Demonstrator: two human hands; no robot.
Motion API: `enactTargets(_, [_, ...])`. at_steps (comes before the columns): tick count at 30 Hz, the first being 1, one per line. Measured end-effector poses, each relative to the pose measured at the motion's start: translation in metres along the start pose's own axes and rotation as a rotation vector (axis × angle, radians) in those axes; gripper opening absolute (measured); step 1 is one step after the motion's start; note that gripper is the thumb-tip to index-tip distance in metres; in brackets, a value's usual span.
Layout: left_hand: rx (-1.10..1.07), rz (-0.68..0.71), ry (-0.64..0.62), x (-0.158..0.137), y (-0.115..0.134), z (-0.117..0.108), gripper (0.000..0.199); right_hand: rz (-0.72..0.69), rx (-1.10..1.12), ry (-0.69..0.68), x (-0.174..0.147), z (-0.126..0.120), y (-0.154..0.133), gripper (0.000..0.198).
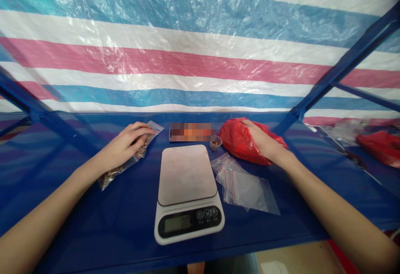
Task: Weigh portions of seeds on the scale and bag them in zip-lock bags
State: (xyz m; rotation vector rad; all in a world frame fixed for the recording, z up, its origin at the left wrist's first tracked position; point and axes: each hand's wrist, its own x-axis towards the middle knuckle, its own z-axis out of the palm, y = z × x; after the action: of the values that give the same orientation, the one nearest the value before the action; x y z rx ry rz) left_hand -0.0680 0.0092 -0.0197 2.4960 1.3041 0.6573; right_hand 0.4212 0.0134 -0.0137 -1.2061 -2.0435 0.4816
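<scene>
My left hand (135,140) lies over filled clear zip bags (115,174) of brownish pieces, its fingers stretched out across them. On the right, my right hand (258,138) is at a crumpled red plastic bag (236,142); its fingers are mostly hidden, and whether they are inside or on top I cannot tell. Between the hands stands a white digital kitchen scale (189,178) with a bare plate, its display reading zero. Flat, unfilled zip bags (250,190) overlap to the right of the scale. A small clear cup (215,142) with brownish bits sits behind it.
A blurred-out rectangular object (192,132) lies behind the scale on the blue table (131,232). Blue metal bars (353,57) slant up at both sides. Striped plastic sheeting (187,61) hangs behind. Another red bag (381,147) lies at the far right.
</scene>
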Motion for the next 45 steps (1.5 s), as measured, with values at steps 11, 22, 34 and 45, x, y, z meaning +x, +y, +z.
enactTargets(11, [0.007,0.022,0.004,0.000,-0.005,0.002,0.042,-0.125,-0.002,-0.141,0.016,-0.004,-0.007,0.034])
enactTargets(22, [-0.014,0.022,0.013,-0.002,-0.005,0.003,0.042,-0.197,-0.232,-0.075,0.016,-0.017,-0.010,0.030])
enactTargets(34, [-0.003,0.042,0.023,-0.001,-0.008,0.004,0.041,-0.191,-0.299,0.153,0.014,-0.039,-0.039,0.013])
enactTargets(45, [0.019,0.029,0.012,-0.002,-0.009,0.005,0.041,-0.330,-0.140,0.135,0.005,0.024,-0.081,0.016])
